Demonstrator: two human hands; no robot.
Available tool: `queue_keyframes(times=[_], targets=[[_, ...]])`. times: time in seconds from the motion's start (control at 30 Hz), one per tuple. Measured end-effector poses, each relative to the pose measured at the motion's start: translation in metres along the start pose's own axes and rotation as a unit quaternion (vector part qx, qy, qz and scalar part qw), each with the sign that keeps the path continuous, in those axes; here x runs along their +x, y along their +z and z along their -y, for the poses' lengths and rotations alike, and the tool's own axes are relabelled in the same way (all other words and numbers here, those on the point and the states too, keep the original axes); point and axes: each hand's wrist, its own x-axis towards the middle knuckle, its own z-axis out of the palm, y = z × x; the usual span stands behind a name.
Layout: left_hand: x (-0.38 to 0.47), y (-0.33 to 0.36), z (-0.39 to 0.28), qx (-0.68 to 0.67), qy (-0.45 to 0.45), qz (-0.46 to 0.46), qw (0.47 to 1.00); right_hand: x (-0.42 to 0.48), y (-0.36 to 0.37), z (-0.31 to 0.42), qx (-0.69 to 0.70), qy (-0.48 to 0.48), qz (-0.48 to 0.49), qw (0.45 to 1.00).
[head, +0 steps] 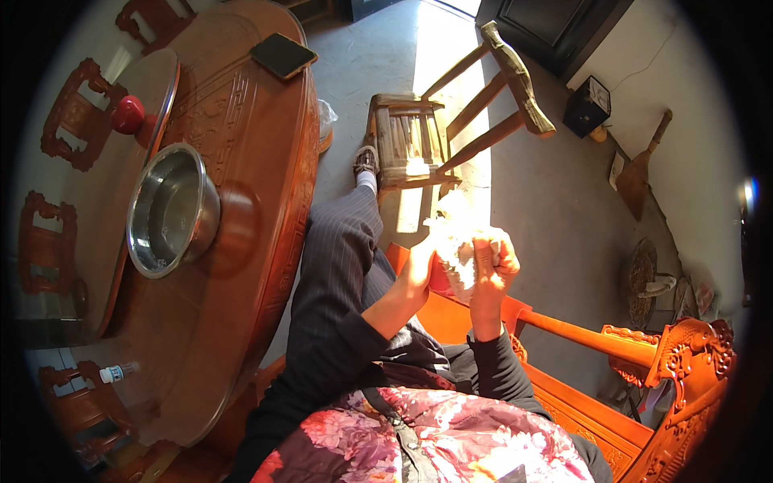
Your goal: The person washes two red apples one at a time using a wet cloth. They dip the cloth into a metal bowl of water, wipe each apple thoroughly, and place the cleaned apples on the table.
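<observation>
In bright sunlight above my lap, both hands hold a pale, frayed cloth-like item point(456, 241), so overexposed that its exact kind is unclear. My left hand point(421, 265) grips its left side, the fingertips partly lost in the glare. On the other side my right hand point(494, 259) pinches a bunched part, thumb uppermost. Something red shows just below the item, by my left wrist. To the left, a stainless steel basin point(208, 208) with what looks like clear water stands on the carved wooden table point(241, 338).
A phone point(284, 55), a red round object point(127, 115) and a small bottle point(118, 372) are on the table. Ahead stands a wooden chair point(404, 142), close to my shoe point(366, 162). A carved wooden armrest point(586, 332) is at my right. A broom point(637, 175) leans by the wall.
</observation>
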Motion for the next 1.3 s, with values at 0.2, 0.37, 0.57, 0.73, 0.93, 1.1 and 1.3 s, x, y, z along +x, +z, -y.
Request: queue_keyframes(times=[0.2,0.37,0.57,0.73,0.93,1.1,1.3], targets=[[0.007,-0.02,-0.002,0.188,0.059,0.164,0.967,0.008,-0.016,0.007,0.097,0.127,0.04,0.986],[0.01,-0.009,0.011,0.03,-0.053,-0.002,0.998,0.01,-0.012,0.015,-0.04,0.087,0.107,0.99],[0.033,-0.05,0.037,-0.241,-0.034,0.152,0.958,-0.026,0.015,0.028,-0.362,-0.289,0.163,0.871],[0.019,-0.052,0.052,-0.269,0.009,0.132,0.954,-0.003,0.006,0.018,-0.062,0.055,0.15,0.985],[-0.004,0.014,-0.017,0.556,0.51,0.009,0.656,0.003,-0.008,-0.009,0.125,0.137,0.19,0.964],[-0.008,0.01,-0.013,0.535,0.448,-0.108,0.708,-0.017,-0.015,-0.022,0.357,0.297,0.078,0.882],[0.018,-0.014,0.011,-0.055,0.019,-0.011,0.998,-0.02,-0.002,0.009,-0.024,0.023,0.065,0.997]])
